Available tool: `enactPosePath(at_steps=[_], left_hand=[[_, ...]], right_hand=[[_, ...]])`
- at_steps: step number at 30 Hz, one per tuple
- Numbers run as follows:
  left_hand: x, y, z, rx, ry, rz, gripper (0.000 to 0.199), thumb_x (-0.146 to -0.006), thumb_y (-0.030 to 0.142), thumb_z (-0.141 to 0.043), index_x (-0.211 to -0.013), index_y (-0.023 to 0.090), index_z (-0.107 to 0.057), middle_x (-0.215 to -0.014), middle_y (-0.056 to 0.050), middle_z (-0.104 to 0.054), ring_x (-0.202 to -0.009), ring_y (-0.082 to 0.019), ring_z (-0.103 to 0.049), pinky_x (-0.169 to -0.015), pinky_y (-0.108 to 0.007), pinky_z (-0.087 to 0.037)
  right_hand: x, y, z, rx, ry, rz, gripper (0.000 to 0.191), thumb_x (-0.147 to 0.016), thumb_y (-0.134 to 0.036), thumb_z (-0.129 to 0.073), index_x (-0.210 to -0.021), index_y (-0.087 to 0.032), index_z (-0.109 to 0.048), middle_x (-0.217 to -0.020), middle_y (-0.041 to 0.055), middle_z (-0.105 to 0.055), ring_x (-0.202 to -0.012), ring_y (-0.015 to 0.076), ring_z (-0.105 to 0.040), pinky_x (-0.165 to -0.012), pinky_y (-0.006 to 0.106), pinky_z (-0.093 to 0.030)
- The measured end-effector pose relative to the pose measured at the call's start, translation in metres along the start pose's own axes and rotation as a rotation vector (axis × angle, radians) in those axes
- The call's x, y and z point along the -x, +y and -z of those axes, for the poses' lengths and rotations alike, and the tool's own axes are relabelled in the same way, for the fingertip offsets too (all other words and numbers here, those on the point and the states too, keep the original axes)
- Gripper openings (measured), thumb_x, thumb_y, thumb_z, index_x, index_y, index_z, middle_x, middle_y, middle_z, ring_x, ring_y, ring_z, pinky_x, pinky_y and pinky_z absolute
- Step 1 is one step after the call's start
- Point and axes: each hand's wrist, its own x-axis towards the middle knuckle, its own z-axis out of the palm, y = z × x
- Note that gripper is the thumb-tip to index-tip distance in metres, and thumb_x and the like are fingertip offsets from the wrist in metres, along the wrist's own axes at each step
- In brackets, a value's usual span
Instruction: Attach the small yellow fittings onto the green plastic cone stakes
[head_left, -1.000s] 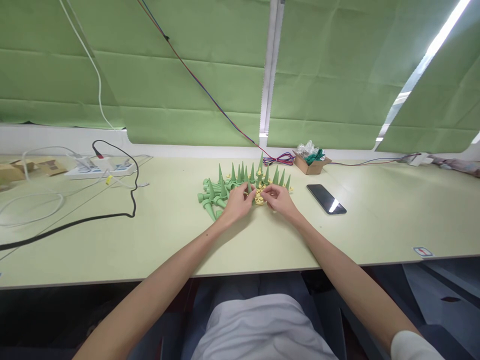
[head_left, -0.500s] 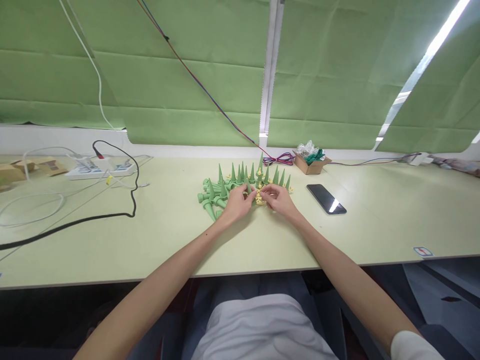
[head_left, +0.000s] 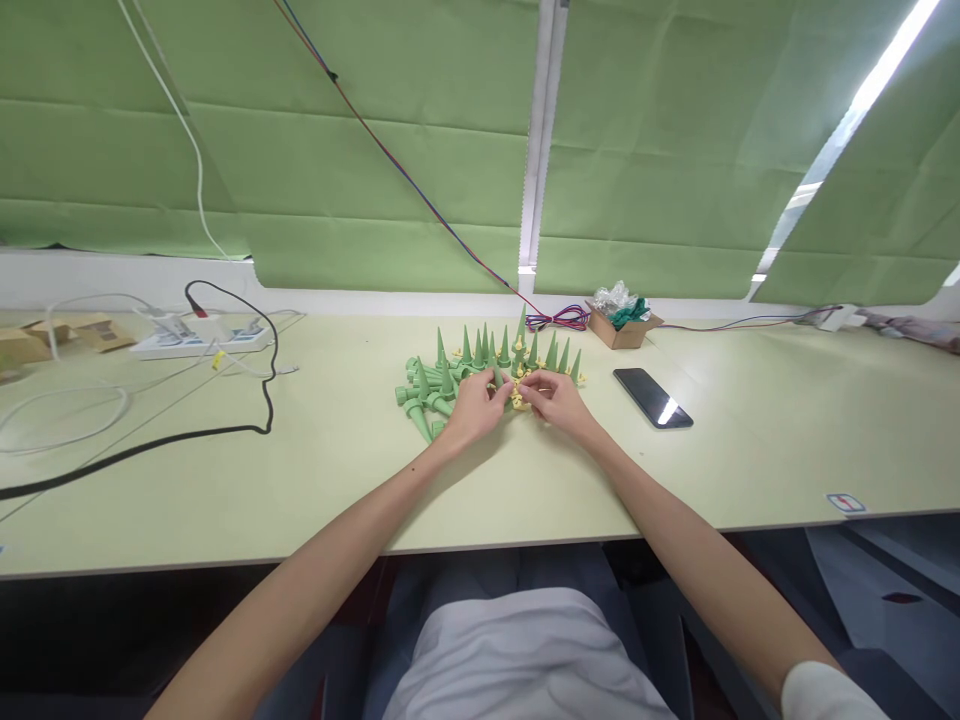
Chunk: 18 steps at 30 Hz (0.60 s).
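My left hand (head_left: 475,408) is closed around a green plastic cone-shaped spike (head_left: 497,375), its tip pointing up between the fingers. My right hand (head_left: 559,398) meets it from the other side, thumb and fingers pinched at the spike's end; whatever is in the pinch is too small and covered to make out. Small yellow plastic pieces (head_left: 517,402) lie just under and between both hands. Left of my hands is a pile of green spikes (head_left: 421,410), some lying down. Behind them several more spikes (head_left: 553,354) stand upright, with yellow pieces around their bases.
A black phone (head_left: 651,397) lies to the right. A small cardboard box (head_left: 619,333) with clear plastic and green stuff stands behind, beside a coiled red-blue wire (head_left: 568,318). On the left are a white power strip (head_left: 202,345) and a black cable (head_left: 172,437).
My right hand's fingertips have shifted very slightly left, closer to the left hand. My left hand and the spike in it hold their place.
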Motion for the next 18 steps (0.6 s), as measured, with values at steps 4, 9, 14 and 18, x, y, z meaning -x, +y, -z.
enactPosePath(at_steps=[4, 9, 14, 18], left_hand=[[-0.0001, 0.0011, 0.0002, -0.010, 0.007, 0.000, 0.019, -0.086, 0.035, -0.054, -0.081, 0.018, -0.061, -0.067, -0.001, -0.062, -0.053, -0.014, -0.049, -0.055, -0.028, -0.041], [-0.0007, 0.0006, 0.0001, -0.009, 0.000, 0.010, 0.018, -0.086, 0.034, -0.053, -0.082, 0.018, -0.062, -0.066, 0.000, -0.061, -0.054, -0.014, -0.049, -0.055, -0.028, -0.040], [-0.0012, -0.0004, -0.0002, -0.035, 0.014, -0.002, 0.019, -0.086, 0.032, -0.053, -0.080, 0.018, -0.063, -0.071, -0.002, -0.064, -0.054, -0.013, -0.048, -0.056, -0.028, -0.040], [-0.0011, -0.0004, -0.0004, -0.047, 0.014, 0.003, 0.019, -0.086, 0.033, -0.053, -0.080, 0.017, -0.063, -0.071, -0.002, -0.063, -0.055, -0.013, -0.048, -0.056, -0.028, -0.039]], right_hand=[[0.0004, -0.0002, 0.0004, -0.005, -0.005, 0.010, 0.028, -0.077, -0.047, -0.067, -0.078, -0.019, -0.062, -0.064, 0.0001, -0.059, -0.043, 0.0098, -0.045, -0.042, 0.025, -0.035], [0.0018, -0.0038, 0.0004, -0.012, -0.006, -0.007, 0.029, -0.077, -0.047, -0.067, -0.077, -0.019, -0.062, -0.063, 0.0000, -0.058, -0.043, 0.0096, -0.044, -0.041, 0.025, -0.034], [0.0021, -0.0047, 0.0000, -0.010, -0.008, -0.010, 0.029, -0.076, -0.047, -0.068, -0.077, -0.019, -0.062, -0.064, 0.0001, -0.058, -0.043, 0.0097, -0.044, -0.043, 0.026, -0.035], [0.0015, -0.0032, 0.0001, -0.003, -0.011, 0.000, 0.029, -0.076, -0.046, -0.067, -0.077, -0.018, -0.061, -0.065, 0.0006, -0.058, -0.044, 0.0096, -0.045, -0.043, 0.026, -0.035]])
